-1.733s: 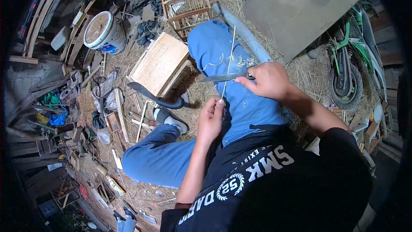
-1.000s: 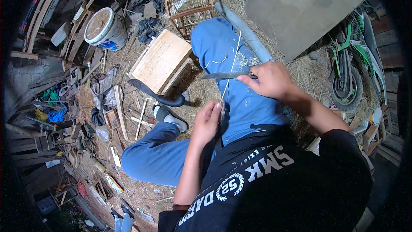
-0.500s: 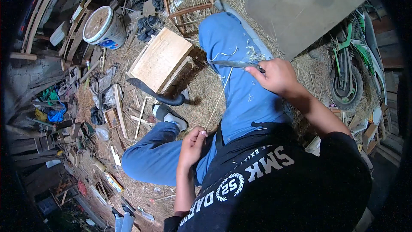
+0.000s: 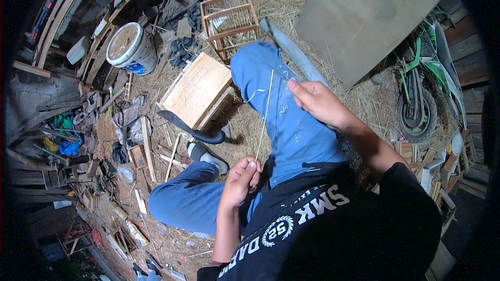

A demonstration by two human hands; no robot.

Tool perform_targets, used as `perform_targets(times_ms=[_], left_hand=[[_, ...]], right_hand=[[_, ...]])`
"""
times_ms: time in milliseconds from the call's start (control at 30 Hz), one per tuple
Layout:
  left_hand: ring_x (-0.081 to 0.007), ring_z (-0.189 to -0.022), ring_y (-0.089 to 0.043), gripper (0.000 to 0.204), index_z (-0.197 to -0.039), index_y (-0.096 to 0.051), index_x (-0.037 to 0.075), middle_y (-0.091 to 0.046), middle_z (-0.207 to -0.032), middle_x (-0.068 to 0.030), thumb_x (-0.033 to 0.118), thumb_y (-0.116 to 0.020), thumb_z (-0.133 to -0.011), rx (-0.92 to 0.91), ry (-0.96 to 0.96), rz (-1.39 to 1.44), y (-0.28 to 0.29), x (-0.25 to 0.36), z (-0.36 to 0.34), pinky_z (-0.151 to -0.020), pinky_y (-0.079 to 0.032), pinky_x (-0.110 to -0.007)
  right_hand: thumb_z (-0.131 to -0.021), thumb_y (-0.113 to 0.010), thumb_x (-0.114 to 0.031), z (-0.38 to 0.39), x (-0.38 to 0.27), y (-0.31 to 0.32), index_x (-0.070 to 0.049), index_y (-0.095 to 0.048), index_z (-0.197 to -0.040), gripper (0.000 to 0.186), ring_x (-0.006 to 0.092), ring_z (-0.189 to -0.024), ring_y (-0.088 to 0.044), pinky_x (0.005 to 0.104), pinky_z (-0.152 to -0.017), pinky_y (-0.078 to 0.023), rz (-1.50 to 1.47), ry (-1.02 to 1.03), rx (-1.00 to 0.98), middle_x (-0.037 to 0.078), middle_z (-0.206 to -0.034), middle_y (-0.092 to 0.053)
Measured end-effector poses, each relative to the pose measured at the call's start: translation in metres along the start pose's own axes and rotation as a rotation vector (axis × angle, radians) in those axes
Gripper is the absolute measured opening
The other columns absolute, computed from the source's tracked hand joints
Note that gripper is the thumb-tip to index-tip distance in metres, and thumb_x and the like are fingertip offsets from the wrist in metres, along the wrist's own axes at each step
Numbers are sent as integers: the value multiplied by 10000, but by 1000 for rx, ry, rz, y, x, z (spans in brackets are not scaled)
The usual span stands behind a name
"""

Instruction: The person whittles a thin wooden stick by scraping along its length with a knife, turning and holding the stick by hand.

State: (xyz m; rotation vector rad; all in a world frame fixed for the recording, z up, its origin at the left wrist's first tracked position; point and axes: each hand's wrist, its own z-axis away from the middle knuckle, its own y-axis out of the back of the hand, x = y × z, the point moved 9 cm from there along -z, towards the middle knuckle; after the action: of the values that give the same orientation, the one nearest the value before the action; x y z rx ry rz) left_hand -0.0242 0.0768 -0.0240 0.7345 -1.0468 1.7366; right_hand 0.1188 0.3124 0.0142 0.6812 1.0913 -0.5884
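Between the thumb and fingers of my left hand (image 4: 241, 181) is the lower end of a thin pale wooden strip (image 4: 266, 110). It slants up over my blue trouser leg, its far end near my knee. My right hand (image 4: 317, 103) is closed above my thigh, thumb pointing left. From it a knife (image 4: 281, 71) reaches toward the strip's far end; its dark blade shows faintly, nearly edge-on, and the handle is hidden by my fingers. A curled shaving (image 4: 253, 95) and small scraps lie on the trousers.
A wooden block (image 4: 198, 88) stands left of my knee, with a dark curved-handled tool (image 4: 190, 127) against it. Beyond are a small wooden cage (image 4: 229, 18) and a white bucket (image 4: 140, 57). A large board (image 4: 370, 15) and a green motorbike (image 4: 422, 83) are at right. Straw covers the floor.
The knife has turned from broadside to nearly edge-on, and my right hand has shifted slightly left and down. Many shavings have gone from my knee. The strip now stands a little steeper.
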Motion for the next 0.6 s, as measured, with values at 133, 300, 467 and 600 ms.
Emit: perform_targets(times_ms=[133, 300, 467, 600], left_hand=[[-68, -501, -328, 274, -1000, -563, 76, -414, -624, 42, 308, -509, -1137, -5, 20, 112, -8, 8, 3, -470, -280, -250], [-64, -491, -312, 267, -1009, -551, 78, -397, -629, 42, 316, -528, -1127, -40, 42, 241, -18, 14, 3, -444, -255, -253], [-62, -489, -301, 252, -1018, -541, 84, -398, -637, 41, 308, -520, -1130, -56, 53, 301, -23, 21, 6, -439, -240, -250], [-62, -489, -284, 243, -1017, -530, 89, -389, -641, 41, 299, -506, -1136, -92, 100, 414, -26, 20, 10, -441, -229, -248]], right_hand=[[-1060, -656, -433, -3, -37, -22, -34, -694, -940, 418, 66, -833, -550, 267, -767, -452, -174, 43, -81, -18, -872, -653], [-1050, -682, -297, -11, -49, -26, -50, -690, -1053, 247, 69, -907, -565, 263, -830, -457, -350, 78, -39, -13, -955, -667], [-1043, -699, -224, -13, -63, -31, -88, -656, -1084, 149, 9, -615, -432, 233, -554, -306, -409, 68, -29, -85, -747, -534], [-1048, -699, -173, -14, -64, -37, -94, -618, -1101, 125, -24, -444, -331, 220, -412, -178, -488, 28, -45, -125, -632, -449]])
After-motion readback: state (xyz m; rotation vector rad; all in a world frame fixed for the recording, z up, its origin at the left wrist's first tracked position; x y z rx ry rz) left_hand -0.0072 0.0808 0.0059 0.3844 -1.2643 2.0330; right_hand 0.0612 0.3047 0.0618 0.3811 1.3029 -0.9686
